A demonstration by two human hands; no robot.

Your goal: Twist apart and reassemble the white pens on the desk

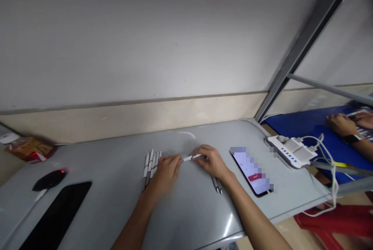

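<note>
Both of my hands hold one white pen (190,158) level above the grey table (116,187). My left hand (166,172) pinches its left end, fingers closed. My right hand (212,161) grips its right end, fingers curled round it. A row of several white pens (150,164) lies on the table just left of my left hand. Two more pens (217,184) lie under my right wrist, partly hidden by it.
A lit phone (253,172) lies right of my right hand, with a white power strip (290,152) and cables beyond it. A black mouse (49,180) and black pad (55,215) sit at the left. Another person's hands (345,122) work over a blue surface at far right.
</note>
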